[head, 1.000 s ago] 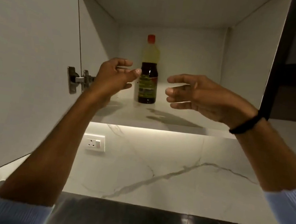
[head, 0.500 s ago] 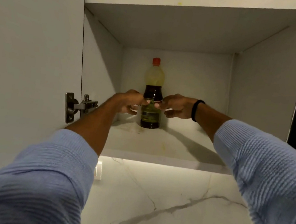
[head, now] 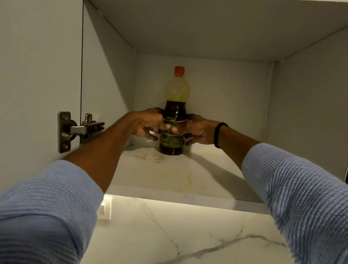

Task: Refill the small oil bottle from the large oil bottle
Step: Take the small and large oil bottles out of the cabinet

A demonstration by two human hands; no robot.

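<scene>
A large oil bottle stands upright on the bottom shelf of an open wall cupboard, far back and close to the back wall. The bottle is see-through plastic with a round, bulgy top and a small orange cap. The oil inside looks dark brown and fills only the lower part; the top part looks pale yellow and cloudy. A green and yellow label wraps around its middle.

Both hands are on the bottle. The left hand presses on its left side and the right hand presses on its right side, with the fingers curled around the label so the fingertips nearly meet in front. The bottom of the bottle seems to rest on the shelf, though the dim light makes that hard to be sure of.

The right wrist wears a thin black band. Both arms have soft, ribbed, light blue sleeves. The shelf is smooth and white with a few yellowish smudges. A shiny metal hinge sits on the open door at the left. Below the cupboard is a white marble wall with grey veins.
</scene>
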